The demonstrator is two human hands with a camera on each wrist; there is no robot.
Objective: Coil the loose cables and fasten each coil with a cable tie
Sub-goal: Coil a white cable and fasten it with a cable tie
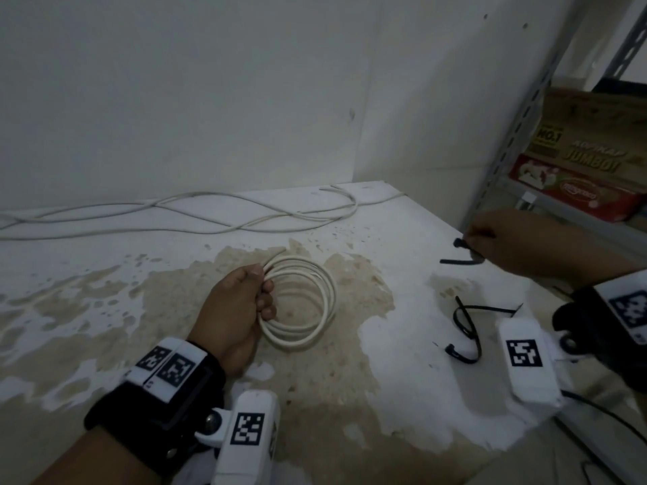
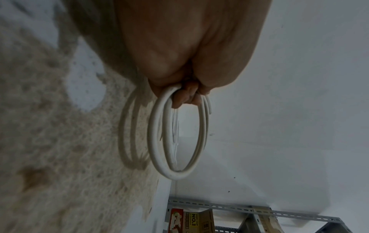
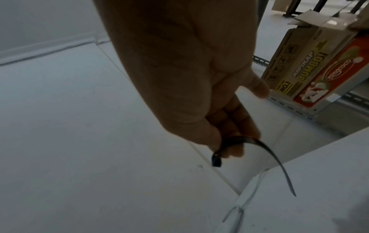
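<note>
Your left hand (image 1: 232, 309) has its grip closed round one side of a coil of white cable (image 1: 301, 302). The fingers (image 1: 266, 302) curl through the ring and the thumb lies over the top strands. The left wrist view shows the loops gathered in the fist and hanging free just above the counter (image 1: 402, 379), with their shadow on the stained patch below. One short cut end of the cable sticks out beside your fingers.

Your right hand (image 1: 514, 239) is off to the right, near the counter's far edge. Its grip is narrow: finger and thumb pinch a black cable tie (image 1: 462, 253) close to its square head. The strap curves away and its tapered tail hangs free. The tie is well apart from the coil.

As for progress, this coil looks fully wound but is not yet fastened; no tie goes round it. The tie in your right hand still has to be brought across, passed round the gathered strands next to your left fingers, threaded through its head and pulled snug.

More work remains beyond that. A long run of loose white cable (image 1: 175, 211) lies uncoiled along the back of the counter by the wall. Spare black cable ties (image 1: 465, 330) lie on the counter near your right wrist. To the right stands a metal shelf (image 1: 518, 117) with cardboard boxes (image 1: 591, 148).
</note>
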